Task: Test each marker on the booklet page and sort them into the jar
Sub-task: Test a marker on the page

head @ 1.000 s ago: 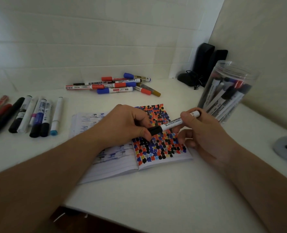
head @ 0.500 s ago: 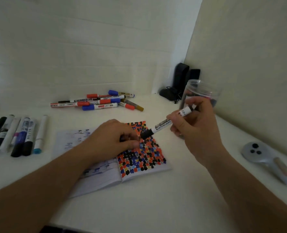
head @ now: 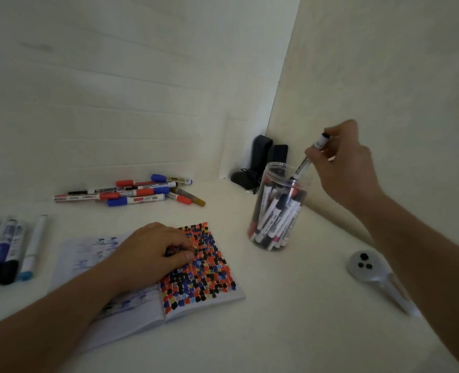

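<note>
Marker at jar mouth, booklet held down
Your left hand [head: 153, 254] rests loosely curled on the booklet [head: 198, 289]; bare table [head: 290, 319] lies between it and the jar [head: 276, 211]. Your right hand [head: 344, 168] pinches the marker [head: 303, 165], steeply tilted, lower end inside the rim

Jar [head: 276, 211] right of booklet [head: 201, 265]

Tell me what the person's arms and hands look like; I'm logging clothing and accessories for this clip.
Both forearms are bare to the frame edge: no sleeves, gloves, watch or bracelets visible. The left hand and right hand show no rings that I can make out.
</note>
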`<state>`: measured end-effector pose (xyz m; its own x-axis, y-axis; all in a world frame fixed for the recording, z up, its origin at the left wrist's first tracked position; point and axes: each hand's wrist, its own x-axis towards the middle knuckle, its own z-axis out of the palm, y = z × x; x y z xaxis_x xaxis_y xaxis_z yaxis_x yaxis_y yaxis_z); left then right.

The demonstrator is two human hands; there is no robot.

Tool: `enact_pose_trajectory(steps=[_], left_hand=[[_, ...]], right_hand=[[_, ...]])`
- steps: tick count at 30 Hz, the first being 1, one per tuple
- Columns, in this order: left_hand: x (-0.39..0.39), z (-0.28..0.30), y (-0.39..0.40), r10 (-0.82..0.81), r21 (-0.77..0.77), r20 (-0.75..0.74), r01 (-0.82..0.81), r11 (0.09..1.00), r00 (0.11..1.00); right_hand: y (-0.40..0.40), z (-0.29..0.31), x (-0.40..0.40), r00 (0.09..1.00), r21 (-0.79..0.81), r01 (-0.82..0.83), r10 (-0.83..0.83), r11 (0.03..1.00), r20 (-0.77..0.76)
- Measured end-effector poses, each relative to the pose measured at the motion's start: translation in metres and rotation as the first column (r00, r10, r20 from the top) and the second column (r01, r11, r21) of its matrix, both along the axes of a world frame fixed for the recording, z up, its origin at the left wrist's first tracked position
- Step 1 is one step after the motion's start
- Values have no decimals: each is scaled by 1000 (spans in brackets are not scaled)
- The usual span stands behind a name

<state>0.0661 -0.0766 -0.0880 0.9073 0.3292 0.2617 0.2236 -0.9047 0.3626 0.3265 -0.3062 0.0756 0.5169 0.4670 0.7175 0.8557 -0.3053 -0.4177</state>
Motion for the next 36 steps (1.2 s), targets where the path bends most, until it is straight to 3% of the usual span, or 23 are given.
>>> enact_pose_trajectory(steps=[4, 10, 14, 17, 20, 22, 23, 24, 26, 29, 32, 36], left_hand=[[-1, 0, 0, 0, -3, 9, 0, 1000, 1000], [-1, -1, 0, 10, 12, 4, -10, 1000, 1000], [0, -4, 3, 12, 14, -2, -12, 1000, 1000], [1, -2, 2, -6, 26, 4, 6, 1000, 1000], [1, 0, 0, 0, 39, -5, 0, 999, 1000], [0, 1, -2, 6, 57, -19, -5, 998, 1000], [1, 2, -4, 11, 60, -32, -9, 998, 999], [1, 5, -5, 17, 60, -48, -14, 998, 999], [3, 14, -4, 18, 31, -104, -15, 999, 994], [-1, 34, 9, 17, -185, -216, -58, 981, 976], [-7, 42, 35, 144, -381, -109, -175, 908, 984], [-10, 31, 79, 487, -81, 15, -484, 871, 873]], right_hand=[[13, -7, -3, 1000, -225, -6, 11, 974, 21], [21, -15, -4, 1000, -419, -1, 10, 908, 21], [21, -31, 5, 991, -504, 69, 0, 861, 135], [22, -38, 9, 991, -417, 42, 14, 908, 130], [25, -46, -8, 910, -93, 121, -73, 988, 408], [37, -51, -38, 852, 87, -17, -31, 996, 522], [45, -54, -55, 846, 82, -135, 72, 987, 529], [56, -61, -71, 852, 27, -238, 196, 971, 485], [77, -81, -100, 895, -146, -339, 366, 930, 254], [104, -123, -111, 931, -328, -364, 343, 872, -122], [118, -147, -107, 894, -358, -402, 277, 842, -352], [123, -157, -102, 871, -381, -436, 276, 815, -406]])
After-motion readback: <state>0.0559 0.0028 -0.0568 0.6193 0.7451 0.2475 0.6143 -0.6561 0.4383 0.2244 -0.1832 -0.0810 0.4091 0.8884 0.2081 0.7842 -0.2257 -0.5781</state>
